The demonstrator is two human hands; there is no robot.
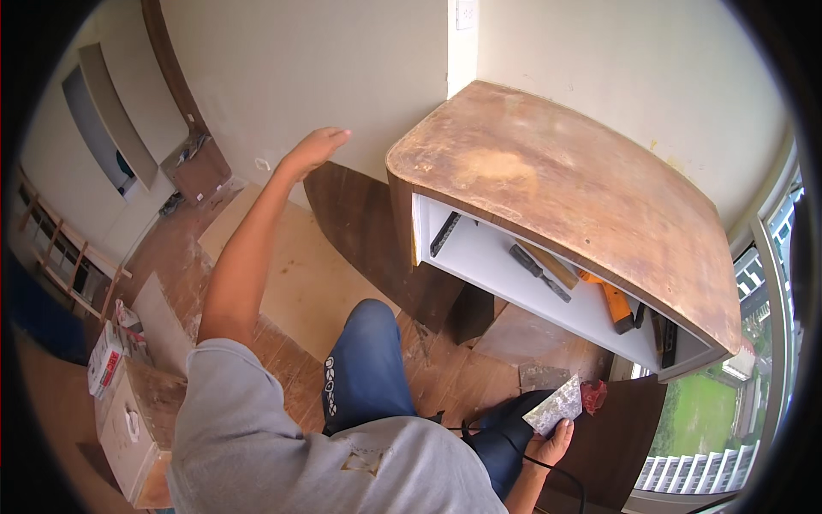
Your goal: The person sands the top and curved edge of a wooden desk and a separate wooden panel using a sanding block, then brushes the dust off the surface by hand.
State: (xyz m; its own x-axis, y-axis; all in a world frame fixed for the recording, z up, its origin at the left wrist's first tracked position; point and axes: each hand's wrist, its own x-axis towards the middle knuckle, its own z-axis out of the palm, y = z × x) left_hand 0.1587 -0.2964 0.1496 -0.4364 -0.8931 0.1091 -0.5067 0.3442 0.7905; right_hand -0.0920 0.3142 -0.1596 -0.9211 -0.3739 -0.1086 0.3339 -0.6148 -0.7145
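My left hand (pixel 314 151) is raised near the pale wall, left of a worn wooden desk top (pixel 565 186); its fingers are extended and nothing shows in it. Low at the right, my right hand (pixel 553 443) grips a thin rectangular piece with a mottled silvery surface (pixel 557 406), above my right leg. A crumpled red piece (pixel 593 396) lies just beside that piece's far edge. Under the desk top, an open white drawer compartment (pixel 475 250) holds a chisel-like tool with a dark handle (pixel 538 272), a wooden strip (pixel 548 263) and an orange tool (pixel 616 307).
A beige board (pixel 302 270) and a dark curved wood panel (pixel 366 238) lie on the left side of the floor. A wooden box (pixel 131 417) with a small carton (pixel 106 360) stands at the lower left. A black cable (pixel 578 478) runs beside my right arm. Windows (pixel 764 257) line the right.
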